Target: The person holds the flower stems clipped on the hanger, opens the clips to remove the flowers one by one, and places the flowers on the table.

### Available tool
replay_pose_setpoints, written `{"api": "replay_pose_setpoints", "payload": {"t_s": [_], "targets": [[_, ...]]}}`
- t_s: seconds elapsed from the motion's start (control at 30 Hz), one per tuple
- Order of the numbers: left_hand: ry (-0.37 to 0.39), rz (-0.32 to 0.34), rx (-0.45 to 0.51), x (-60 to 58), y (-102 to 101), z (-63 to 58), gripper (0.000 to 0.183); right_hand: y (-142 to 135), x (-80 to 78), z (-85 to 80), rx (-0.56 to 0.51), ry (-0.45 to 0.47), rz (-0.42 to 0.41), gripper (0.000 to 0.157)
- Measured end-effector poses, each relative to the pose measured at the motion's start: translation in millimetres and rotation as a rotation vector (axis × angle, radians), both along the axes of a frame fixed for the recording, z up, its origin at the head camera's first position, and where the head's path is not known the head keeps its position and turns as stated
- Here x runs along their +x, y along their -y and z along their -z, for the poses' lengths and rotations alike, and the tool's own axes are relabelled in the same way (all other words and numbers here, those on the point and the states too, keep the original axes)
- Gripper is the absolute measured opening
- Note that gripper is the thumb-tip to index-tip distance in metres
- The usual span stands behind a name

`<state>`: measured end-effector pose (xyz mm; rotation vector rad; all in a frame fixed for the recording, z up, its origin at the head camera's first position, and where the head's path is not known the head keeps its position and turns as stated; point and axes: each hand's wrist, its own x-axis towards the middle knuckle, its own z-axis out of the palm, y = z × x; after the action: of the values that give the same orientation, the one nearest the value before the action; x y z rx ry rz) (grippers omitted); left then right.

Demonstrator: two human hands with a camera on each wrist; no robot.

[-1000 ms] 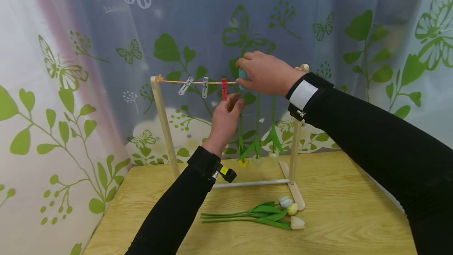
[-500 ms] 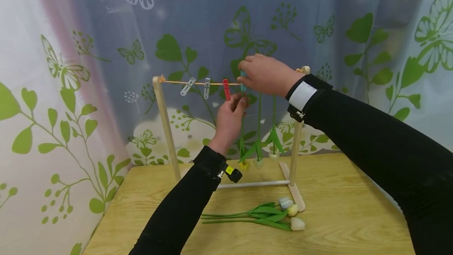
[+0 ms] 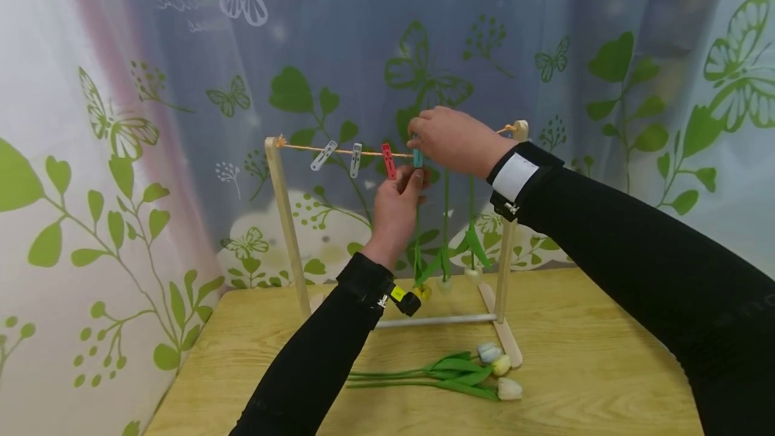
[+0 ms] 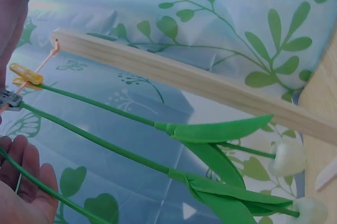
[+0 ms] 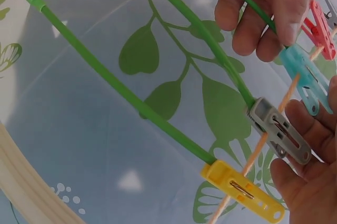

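Observation:
My left hand (image 3: 395, 212) pinches the green stem of an upside-down yellow tulip (image 3: 422, 293), its thumb right at the tip of a blue clothespin (image 5: 299, 70). That clothespin sits on an orange string (image 5: 288, 93) with the stem end at its jaws. My right hand (image 3: 459, 140) comes from above, fingers curled about the clothespin's handles, which stand spread. Beside them, a grey clothespin (image 5: 276, 129) and a yellow clothespin (image 5: 242, 190) each hold a stem; two white tulips (image 4: 287, 158) hang there heads down. A red clothespin (image 3: 389, 161) is just left of the blue one.
Two pale clothespins (image 3: 356, 160) hang on the string further left. A wooden frame (image 3: 284, 221) carries the string, with a white bar (image 3: 448, 320) low between its posts. Several tulips (image 3: 448, 375) lie on the wooden table (image 3: 581, 355) in front. A patterned curtain (image 3: 339, 32) hangs behind.
My left hand has moved slightly right and closer under the blue clothespin, while the right hand stays at its top. The whole head view has shifted slightly.

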<state>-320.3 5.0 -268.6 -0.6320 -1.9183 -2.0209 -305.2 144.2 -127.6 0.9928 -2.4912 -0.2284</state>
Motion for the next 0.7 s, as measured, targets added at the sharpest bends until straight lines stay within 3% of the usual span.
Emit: {"api": "replay_pose_setpoints", "payload": {"t_s": [0.23, 0.5, 0.7], "targets": [[0.012, 0.019, 0.040, 2.4, -0.8, -0.2, 0.037, 1.0, 1.9, 1.3, -0.026, 0.049, 0.014, 0.027], [0.014, -0.004, 0.067, 1.5, -1.8, 0.8, 0.030, 2.6, 0.6, 1.5, -0.059, 0.085, 0.026, 0.026], [0.034, 0.002, 0.081, 4.1, -1.9, 4.3, 0.031, 2.9, -0.9, 5.9, -0.139, 0.145, 0.034, 0.025]]}}
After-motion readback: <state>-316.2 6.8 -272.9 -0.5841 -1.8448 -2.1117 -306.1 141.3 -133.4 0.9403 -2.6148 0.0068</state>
